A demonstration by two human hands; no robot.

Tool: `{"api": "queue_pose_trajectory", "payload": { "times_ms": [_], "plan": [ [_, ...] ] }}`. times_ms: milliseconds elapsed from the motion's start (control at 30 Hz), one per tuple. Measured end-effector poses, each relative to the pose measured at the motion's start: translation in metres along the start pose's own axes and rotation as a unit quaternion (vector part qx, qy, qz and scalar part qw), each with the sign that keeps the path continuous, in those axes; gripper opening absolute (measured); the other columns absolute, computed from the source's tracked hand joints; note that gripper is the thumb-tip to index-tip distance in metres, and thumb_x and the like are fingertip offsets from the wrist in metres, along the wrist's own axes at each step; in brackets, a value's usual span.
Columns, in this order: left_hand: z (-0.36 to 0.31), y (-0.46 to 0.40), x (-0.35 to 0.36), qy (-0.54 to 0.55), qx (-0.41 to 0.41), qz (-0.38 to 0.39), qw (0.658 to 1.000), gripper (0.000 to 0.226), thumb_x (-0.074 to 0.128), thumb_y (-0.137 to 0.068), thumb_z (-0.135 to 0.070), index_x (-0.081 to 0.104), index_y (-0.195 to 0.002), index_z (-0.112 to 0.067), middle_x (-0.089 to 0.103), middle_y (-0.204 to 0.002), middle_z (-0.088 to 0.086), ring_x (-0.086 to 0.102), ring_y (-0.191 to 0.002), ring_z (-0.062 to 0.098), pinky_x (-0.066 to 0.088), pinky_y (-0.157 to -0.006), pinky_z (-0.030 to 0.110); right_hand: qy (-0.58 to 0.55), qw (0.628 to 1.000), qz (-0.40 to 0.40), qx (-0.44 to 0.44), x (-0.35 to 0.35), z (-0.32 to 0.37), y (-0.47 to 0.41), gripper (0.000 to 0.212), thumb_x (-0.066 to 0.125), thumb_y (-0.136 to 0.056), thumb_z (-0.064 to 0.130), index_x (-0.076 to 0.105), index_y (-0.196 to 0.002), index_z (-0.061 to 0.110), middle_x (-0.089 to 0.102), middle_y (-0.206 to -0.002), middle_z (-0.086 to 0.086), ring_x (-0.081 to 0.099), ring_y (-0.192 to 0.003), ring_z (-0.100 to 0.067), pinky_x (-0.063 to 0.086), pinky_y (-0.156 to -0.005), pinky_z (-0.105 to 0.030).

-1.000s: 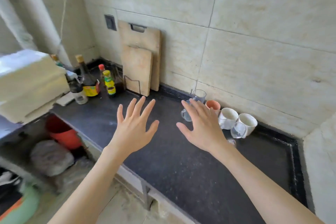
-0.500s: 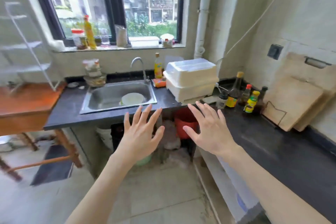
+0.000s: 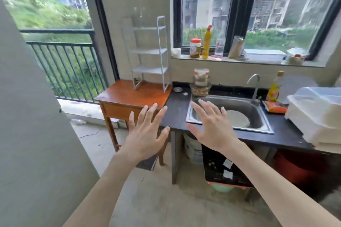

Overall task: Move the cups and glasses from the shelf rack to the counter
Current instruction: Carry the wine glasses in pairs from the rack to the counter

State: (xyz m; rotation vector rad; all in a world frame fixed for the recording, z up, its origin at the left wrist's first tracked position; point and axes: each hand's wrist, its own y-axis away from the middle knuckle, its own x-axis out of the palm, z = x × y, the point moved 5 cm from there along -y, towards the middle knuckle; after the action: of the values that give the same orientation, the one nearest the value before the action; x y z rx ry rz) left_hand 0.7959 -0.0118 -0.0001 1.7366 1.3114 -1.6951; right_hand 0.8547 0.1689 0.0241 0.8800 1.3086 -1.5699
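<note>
Before shelf rack point(image 3: 147, 53); both hands point(image 3: 145, 134) empty

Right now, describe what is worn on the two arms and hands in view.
Nothing is worn. The left hand and right hand are bare: no gloves, rings, watch or bracelet visible. Both forearms are uncovered right to the frame's bottom edge, with no sleeve showing.

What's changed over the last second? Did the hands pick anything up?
The view swung left, away from the cups by the wall, past the sink, to the shelf rack on the wooden table. Nothing was grasped or released. The left hand and right hand stayed open, empty, fingers spread.
</note>
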Motion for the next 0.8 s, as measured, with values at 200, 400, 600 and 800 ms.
{"api": "queue_pose_trajectory", "payload": {
  "times_ms": [200, 400, 600, 800],
  "plan": [
    [0.083, -0.051, 0.010, -0.025, -0.054, 0.027, 0.998, 0.056, 0.014, -0.085, -0.057, -0.007, -0.136, -0.049, -0.003, -0.156, -0.011, -0.011, -0.143, 0.017, -0.017, -0.109, 0.051, -0.014, 0.999, 0.007, -0.034, 0.045, 0.030, -0.096, 0.069, 0.044, -0.087, 0.054, 0.017, -0.145, 0.030, 0.023, -0.155, -0.001, 0.014, -0.143, -0.023, 0.009, -0.115, -0.053],
    [0.169, -0.142, 0.012, -0.047, -0.079, 0.021, 0.996, 0.055, 0.017, -0.090, -0.055, -0.006, -0.140, -0.047, -0.008, -0.157, -0.008, -0.017, -0.143, 0.016, -0.017, -0.110, 0.050, -0.025, 0.998, 0.006, -0.057, 0.086, 0.036, -0.225, 0.068, 0.042, -0.088, 0.054, 0.015, -0.145, 0.030, 0.020, -0.155, -0.002, 0.012, -0.144, -0.022, 0.007, -0.115, -0.052],
    [0.234, -0.252, -0.021, -0.044, -0.072, -0.014, 0.996, 0.057, 0.020, -0.091, -0.053, -0.003, -0.143, -0.044, -0.005, -0.158, -0.008, -0.015, -0.143, 0.014, -0.013, -0.114, 0.050, -0.045, 0.996, -0.023, -0.069, 0.091, 0.043, -0.360, 0.067, 0.042, -0.088, 0.055, 0.017, -0.145, 0.030, 0.024, -0.154, -0.002, 0.014, -0.143, -0.021, 0.010, -0.116, -0.051],
    [0.290, -0.344, -0.027, -0.043, -0.067, -0.039, 0.996, 0.057, 0.020, -0.092, -0.051, -0.002, -0.144, -0.041, -0.004, -0.157, -0.008, -0.014, -0.143, 0.012, -0.015, -0.111, 0.046, -0.027, 0.996, -0.015, -0.078, 0.111, 0.050, -0.462, 0.066, 0.041, -0.089, 0.052, 0.015, -0.146, 0.028, 0.023, -0.154, -0.002, 0.013, -0.143, -0.021, 0.009, -0.116, -0.051]
  ]
}}
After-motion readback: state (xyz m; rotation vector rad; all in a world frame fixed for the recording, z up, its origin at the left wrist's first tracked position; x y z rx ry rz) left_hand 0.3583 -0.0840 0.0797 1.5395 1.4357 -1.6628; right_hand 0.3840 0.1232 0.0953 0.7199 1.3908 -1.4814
